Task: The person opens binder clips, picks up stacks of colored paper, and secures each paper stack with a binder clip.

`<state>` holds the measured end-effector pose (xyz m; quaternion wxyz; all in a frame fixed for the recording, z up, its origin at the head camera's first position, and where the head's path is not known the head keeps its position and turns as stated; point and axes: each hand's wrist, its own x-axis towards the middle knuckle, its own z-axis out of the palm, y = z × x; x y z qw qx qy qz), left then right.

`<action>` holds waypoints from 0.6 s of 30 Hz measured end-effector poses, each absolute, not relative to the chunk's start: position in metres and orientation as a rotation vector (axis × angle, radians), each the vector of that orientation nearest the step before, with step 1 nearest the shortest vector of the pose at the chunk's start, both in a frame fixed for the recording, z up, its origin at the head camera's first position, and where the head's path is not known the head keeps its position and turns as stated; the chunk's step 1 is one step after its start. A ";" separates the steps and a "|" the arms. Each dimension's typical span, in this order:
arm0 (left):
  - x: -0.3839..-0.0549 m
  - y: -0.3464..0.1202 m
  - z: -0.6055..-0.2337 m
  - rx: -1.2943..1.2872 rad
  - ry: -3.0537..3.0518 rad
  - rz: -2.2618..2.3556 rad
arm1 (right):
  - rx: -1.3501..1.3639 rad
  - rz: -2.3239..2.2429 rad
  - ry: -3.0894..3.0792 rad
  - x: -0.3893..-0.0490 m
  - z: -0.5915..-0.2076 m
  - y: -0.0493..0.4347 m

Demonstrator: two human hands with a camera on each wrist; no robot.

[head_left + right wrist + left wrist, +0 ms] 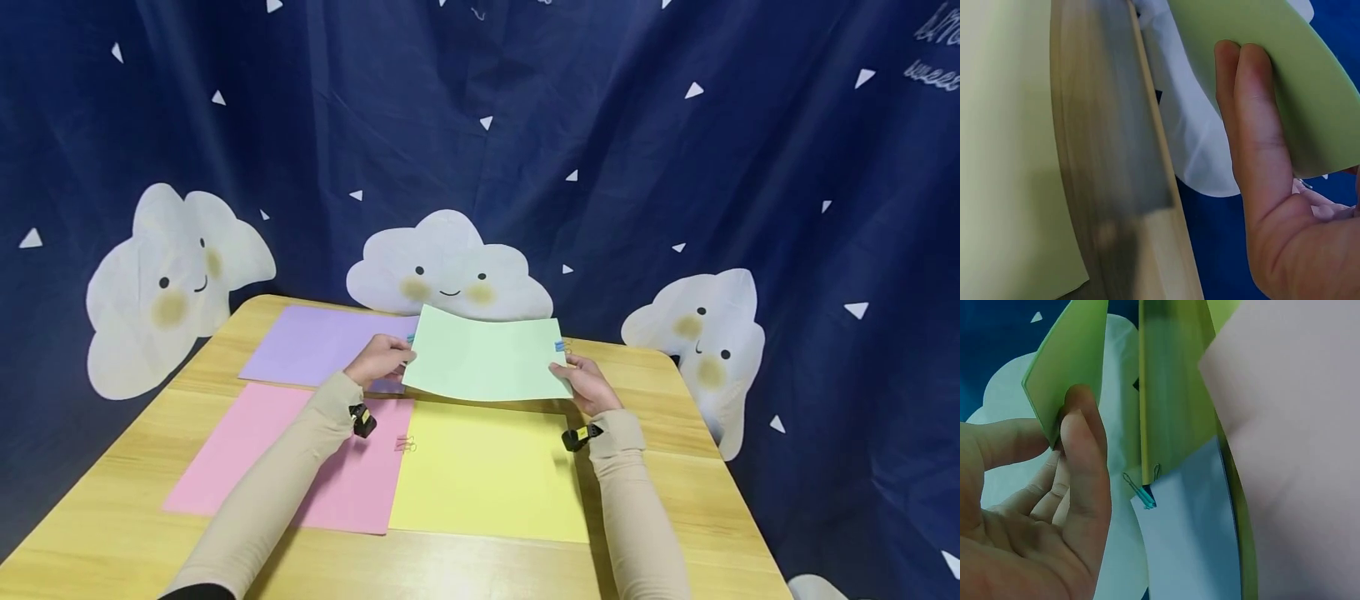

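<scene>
A light green paper stack (487, 358) is held up above the far side of the table, tilted and sagging in the middle. My left hand (380, 360) pinches its left edge between thumb and fingers, as the left wrist view also shows at a green corner (1063, 369). At the right edge my right hand (590, 385) grips it, thumb in front, with two fingers (1261, 106) straight along its underside. A blue binder clip (560, 346) sits on the right edge, just above the right thumb. Beneath lies a yellow paper stack (487, 475).
On the wooden table (480, 567), purple paper (315, 342) lies at the back left, with a teal binder clip (1144, 497) on it. Pink paper (240, 450) lies in front of that, a pink binder clip (406, 443) at its right edge. A dark blue curtain (480, 100) hangs behind.
</scene>
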<state>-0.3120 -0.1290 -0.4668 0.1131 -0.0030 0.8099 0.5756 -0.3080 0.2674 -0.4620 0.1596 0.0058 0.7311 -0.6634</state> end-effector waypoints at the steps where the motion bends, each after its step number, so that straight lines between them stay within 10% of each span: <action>1: -0.312 -0.128 -0.467 -0.009 2.388 1.677 | 0.013 -1.892 2.093 -0.308 -0.463 0.268; 18: -0.321 -0.116 -0.479 0.104 2.603 1.370 | 0.081 -1.834 2.105 -0.316 -0.475 0.275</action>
